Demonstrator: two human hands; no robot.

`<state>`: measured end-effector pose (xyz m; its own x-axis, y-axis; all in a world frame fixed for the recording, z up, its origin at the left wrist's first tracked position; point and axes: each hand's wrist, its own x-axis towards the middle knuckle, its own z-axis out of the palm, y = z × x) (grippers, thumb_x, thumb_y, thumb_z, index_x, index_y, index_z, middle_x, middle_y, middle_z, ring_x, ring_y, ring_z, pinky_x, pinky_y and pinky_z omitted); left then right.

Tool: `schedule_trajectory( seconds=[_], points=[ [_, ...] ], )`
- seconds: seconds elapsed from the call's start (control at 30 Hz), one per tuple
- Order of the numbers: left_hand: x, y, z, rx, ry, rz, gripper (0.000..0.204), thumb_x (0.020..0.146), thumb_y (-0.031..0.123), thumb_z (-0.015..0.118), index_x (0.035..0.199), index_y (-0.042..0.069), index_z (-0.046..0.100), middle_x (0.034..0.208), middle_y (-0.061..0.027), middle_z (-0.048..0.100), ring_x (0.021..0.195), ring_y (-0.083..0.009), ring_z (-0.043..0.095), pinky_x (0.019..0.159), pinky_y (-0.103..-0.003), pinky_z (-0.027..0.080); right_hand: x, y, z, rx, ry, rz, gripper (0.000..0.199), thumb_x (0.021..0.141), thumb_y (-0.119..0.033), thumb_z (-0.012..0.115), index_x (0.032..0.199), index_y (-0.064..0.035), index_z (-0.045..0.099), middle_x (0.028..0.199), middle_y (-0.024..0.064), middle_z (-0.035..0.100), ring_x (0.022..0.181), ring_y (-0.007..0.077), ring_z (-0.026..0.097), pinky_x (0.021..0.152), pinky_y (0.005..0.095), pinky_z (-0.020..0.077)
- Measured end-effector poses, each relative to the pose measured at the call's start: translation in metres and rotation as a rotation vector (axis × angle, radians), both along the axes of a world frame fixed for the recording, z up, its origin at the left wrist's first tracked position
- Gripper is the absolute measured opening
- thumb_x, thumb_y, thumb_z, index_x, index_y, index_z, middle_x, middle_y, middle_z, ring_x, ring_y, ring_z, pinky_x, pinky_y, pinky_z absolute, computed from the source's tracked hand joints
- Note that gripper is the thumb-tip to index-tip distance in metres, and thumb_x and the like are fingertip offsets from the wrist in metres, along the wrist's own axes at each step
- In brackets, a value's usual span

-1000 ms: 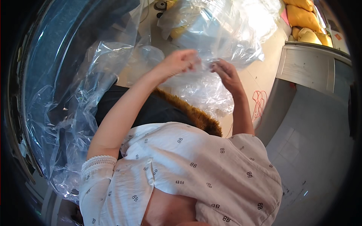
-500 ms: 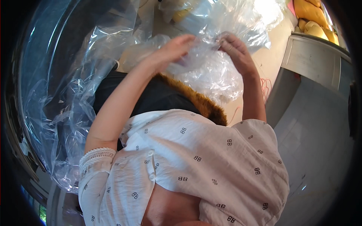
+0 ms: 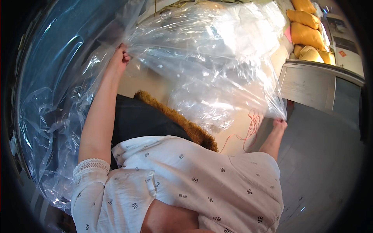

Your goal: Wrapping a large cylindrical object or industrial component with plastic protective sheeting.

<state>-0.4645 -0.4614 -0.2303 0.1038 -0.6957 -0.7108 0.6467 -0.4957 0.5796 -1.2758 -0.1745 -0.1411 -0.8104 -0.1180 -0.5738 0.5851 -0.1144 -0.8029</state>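
Observation:
A large sheet of clear plastic film [image 3: 217, 58], creased and shiny, is stretched between my two hands; whether it is a bag I cannot tell. My left hand [image 3: 122, 56], at the upper left, is closed in a fist around one gathered part. Out to the right and lower, my right hand [image 3: 280, 124] pinches another gathered edge, pulling it taut. Between them the film spreads away over the pale surface, with a bunched part hanging nearer to me. More clear plastic [image 3: 66, 128] lies heaped along my left side.
Pink string [image 3: 253, 126] lies loosely tangled on the pale surface near my right forearm. A brown furry cover [image 3: 175, 116] shows beside my dark-clothed lap [image 3: 147, 116]. Yellow-orange packages [image 3: 307, 35] are piled at the far right, behind a grey metal cabinet [image 3: 309, 83].
My hands were close together at the film's bunched middle. They have moved wide apart, left hand leftward, right hand rightward and nearer, spreading the film between them.

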Motion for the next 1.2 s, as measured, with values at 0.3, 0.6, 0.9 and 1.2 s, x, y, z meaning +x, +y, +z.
schedule_trajectory(
  seconds=[0.3, 0.6, 0.9, 1.2],
  points=[
    [0.014, 0.001, 0.0, -0.072, -0.257, -0.206, 0.018, 0.084, 0.015, 0.053, 0.101, 0.011, 0.052, 0.076, 0.0007, 0.053, 0.065, -0.0106, 0.051, 0.058, -0.024, 0.043, 0.035, -0.035, 0.12, -0.808, 0.228, 1.056, 0.027, 0.088, -0.02, 0.039, 0.098, -0.0019, 0.057, 0.103, 0.0108, 0.06, 0.084, 0.0225, 0.059, 0.071, 0.0359, 0.0493],
    [-0.084, 0.063, 0.217, -0.287, 0.2, -0.975, 0.046, 0.087, 0.034, 0.054, 0.121, 0.003, 0.047, 0.113, -0.0094, 0.055, 0.107, -0.0162, 0.049, 0.092, -0.028, 0.036, 0.513, -0.179, 0.135, -0.54, 0.59, 2.018, 0.011, 0.081, -0.005, 0.05, 0.085, -0.0005, 0.059, 0.102, 0.0103, 0.047, 0.094, 0.0199, 0.05, 0.085, 0.0331, 0.0411],
    [-0.051, 0.106, 0.245, -0.467, -0.529, -0.935, 0.018, 0.087, 0.017, 0.052, 0.087, -0.001, 0.056, 0.071, -0.003, 0.054, 0.065, -0.0103, 0.053, 0.057, -0.024, 0.045, 0.552, -0.202, 0.156, -0.768, 1.241, 2.056, 0.07, 0.068, -0.031, 0.073, 0.127, -0.0093, 0.041, 0.135, 0.0139, 0.034, 0.123, 0.0328, 0.034, 0.1, 0.0406, 0.0293],
    [-0.012, 0.082, 0.366, -1.041, -0.965, -0.66, 0.014, 0.088, 0.015, 0.05, 0.086, 0.004, 0.059, 0.075, -0.0019, 0.056, 0.062, -0.0113, 0.053, 0.055, -0.025, 0.042, 0.326, -0.386, 0.092, -0.027, 1.622, 0.851, 0.035, 0.071, -0.005, 0.052, 0.106, -0.0017, 0.056, 0.096, 0.0134, 0.06, 0.091, 0.024, 0.056, 0.082, 0.0312, 0.0426]
  ],
)
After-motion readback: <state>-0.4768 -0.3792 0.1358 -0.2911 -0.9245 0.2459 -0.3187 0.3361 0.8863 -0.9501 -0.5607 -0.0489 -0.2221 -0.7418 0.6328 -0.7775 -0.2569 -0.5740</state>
